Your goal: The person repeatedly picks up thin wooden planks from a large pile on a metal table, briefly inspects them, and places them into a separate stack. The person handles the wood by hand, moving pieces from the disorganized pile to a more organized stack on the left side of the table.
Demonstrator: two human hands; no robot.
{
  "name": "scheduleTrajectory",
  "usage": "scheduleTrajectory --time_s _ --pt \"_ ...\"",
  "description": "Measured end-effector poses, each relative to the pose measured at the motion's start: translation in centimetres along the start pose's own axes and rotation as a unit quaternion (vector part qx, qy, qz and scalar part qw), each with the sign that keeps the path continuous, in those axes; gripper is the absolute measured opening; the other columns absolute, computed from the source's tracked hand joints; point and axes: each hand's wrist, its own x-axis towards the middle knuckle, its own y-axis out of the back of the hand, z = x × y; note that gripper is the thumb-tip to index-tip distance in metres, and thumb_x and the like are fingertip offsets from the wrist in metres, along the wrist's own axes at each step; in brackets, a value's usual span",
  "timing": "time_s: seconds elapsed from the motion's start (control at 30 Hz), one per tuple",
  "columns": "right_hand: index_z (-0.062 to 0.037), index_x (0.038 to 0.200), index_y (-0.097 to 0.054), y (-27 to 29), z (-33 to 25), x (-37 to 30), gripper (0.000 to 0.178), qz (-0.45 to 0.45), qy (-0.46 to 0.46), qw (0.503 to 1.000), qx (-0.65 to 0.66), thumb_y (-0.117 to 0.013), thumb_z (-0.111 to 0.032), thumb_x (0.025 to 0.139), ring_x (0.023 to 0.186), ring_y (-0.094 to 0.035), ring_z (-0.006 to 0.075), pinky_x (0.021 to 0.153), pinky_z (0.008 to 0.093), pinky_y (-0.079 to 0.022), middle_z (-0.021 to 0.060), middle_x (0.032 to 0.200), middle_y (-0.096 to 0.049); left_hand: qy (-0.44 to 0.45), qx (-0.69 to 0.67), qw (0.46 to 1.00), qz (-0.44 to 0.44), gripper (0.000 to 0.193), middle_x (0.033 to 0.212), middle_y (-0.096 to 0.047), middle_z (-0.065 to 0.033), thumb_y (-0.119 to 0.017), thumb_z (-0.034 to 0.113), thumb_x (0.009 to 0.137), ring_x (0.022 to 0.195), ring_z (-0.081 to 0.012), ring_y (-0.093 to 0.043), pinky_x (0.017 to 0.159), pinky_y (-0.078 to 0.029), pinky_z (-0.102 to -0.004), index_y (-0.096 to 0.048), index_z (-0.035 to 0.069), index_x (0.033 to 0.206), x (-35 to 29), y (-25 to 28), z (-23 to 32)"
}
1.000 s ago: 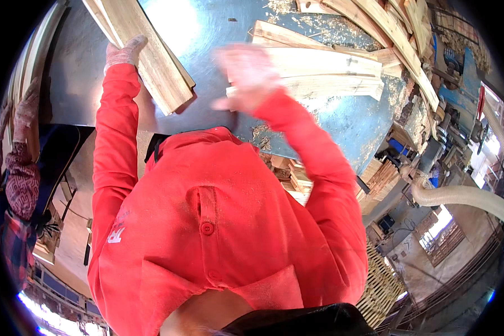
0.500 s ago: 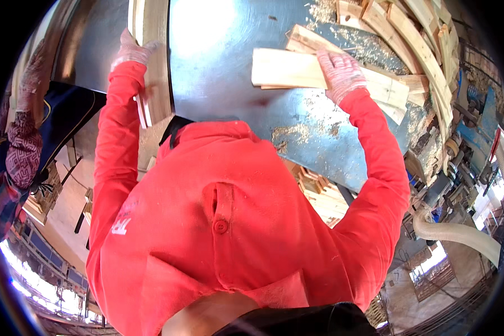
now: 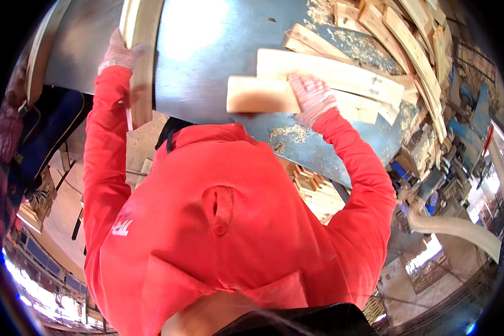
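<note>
My left hand [image 3: 121, 55], in a pale thin glove, grips a long upright-running wooden board [image 3: 144, 78] at the left, with the thumb across its top and the fingers along its left side. At the right, my gloved right hand [image 3: 312, 99] is closed over a short-looking pale board [image 3: 257, 96], whose left end sticks out over the metal tabletop [image 3: 201, 84]. A wider pale board [image 3: 330, 68] lies just beyond that hand, partly overlapping other boards. The palm and the far end of the held board are hidden.
Curved wooden pieces [image 3: 411, 50] are piled at the far right among shavings. More sawdust [image 3: 285, 134] lies near the table's front edge. Another person's sleeve [image 3: 8, 134] shows at the far left, beside a board [image 3: 42, 50]. A ribbed hose [image 3: 453, 232] is at the right.
My right hand has moved left and nearer to me, sliding the lower board out from beside the wider one. My left hand has shifted slightly left, still on its board.
</note>
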Motion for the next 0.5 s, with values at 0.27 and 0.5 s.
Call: scheduleTrajectory --time_s 0.27,0.5 --pt "-0.003 0.139 -0.039 9.0 -6.5 21.6 0.074 0.094 -0.021 0.828 0.552 -0.062 -0.047 0.084 0.105 -0.061 0.036 0.095 0.0383 -0.045 0.0233 0.112 -0.063 -0.036 0.003 0.999 0.021 0.099 0.118 -0.06 -0.025 -0.076 0.048 0.073 0.107 -0.0385 -0.06 0.093 -0.046 -0.0394 -0.026 0.004 0.146 -0.7 0.5 -0.9" --pt "-0.0049 0.122 -0.055 11.8 -16.8 29.2 0.06 0.069 -0.165 0.815 0.551 -0.053 -0.054 0.088 0.099 -0.064 0.0322 0.091 0.0352 -0.047 0.0159 0.103 -0.068 -0.048 0.096 0.993 0.052 0.121 0.142 -0.033 -0.0304 -0.078 0.053 0.065 0.13 -0.0408 -0.041 0.105 -0.038 -0.0444 -0.007 0.002 0.149 -6.5 -1.6 4.5"
